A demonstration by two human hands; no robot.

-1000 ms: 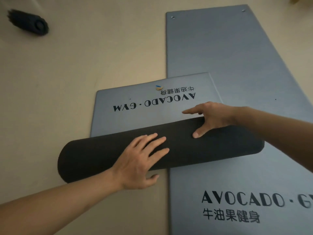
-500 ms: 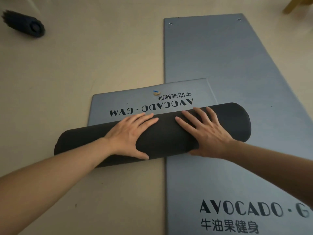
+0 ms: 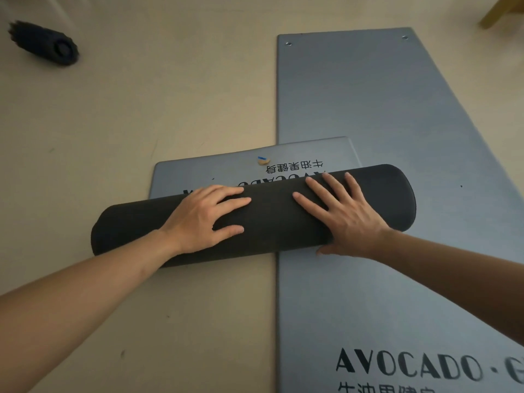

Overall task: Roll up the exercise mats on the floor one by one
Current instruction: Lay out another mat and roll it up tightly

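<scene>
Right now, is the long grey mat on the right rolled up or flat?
Flat. The long grey foam mat lies spread on the floor, both corner eyelets showing; only the dark roll crosses it.

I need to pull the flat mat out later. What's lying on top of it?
The half-rolled mat overlaps the flat mat, right hand pressing there. What's beneath that overlap is hidden.

Bare floor (image 3: 170, 109) left; spiked roller (image 3: 44, 42) far corner.
</scene>
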